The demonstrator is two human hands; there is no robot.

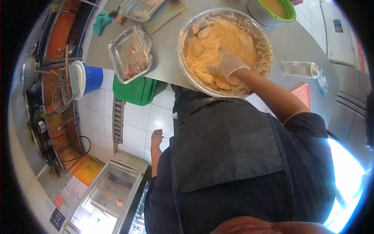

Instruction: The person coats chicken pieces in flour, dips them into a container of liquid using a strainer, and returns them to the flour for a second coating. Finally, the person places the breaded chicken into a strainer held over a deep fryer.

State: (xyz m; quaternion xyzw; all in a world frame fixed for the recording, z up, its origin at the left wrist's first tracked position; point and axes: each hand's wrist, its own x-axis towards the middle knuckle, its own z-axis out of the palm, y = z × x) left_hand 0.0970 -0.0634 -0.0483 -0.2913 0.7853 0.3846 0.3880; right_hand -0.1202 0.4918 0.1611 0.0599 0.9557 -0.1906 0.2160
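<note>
My right hand (229, 65), in a thin clear glove, is inside a large metal bowl (182, 58) of orange-yellow breading flour (212, 50). It touches the flour, and motion blur hides what its fingers do. Pale coated pieces (204, 32) lie in the flour, some half buried. My left hand (157, 137) hangs low at my side, away from the table, with loosely bent fingers and nothing visible in it.
Left of the bowl, a plastic-lined metal tray (113, 50) holds pieces of meat. A cutting board (165, 19), a second tray (134, 15) and a green cloth (102, 21) lie beyond. A pot with a green strainer (289, 11) and a clear bottle (298, 69) stand right. A green bin (134, 91) is below.
</note>
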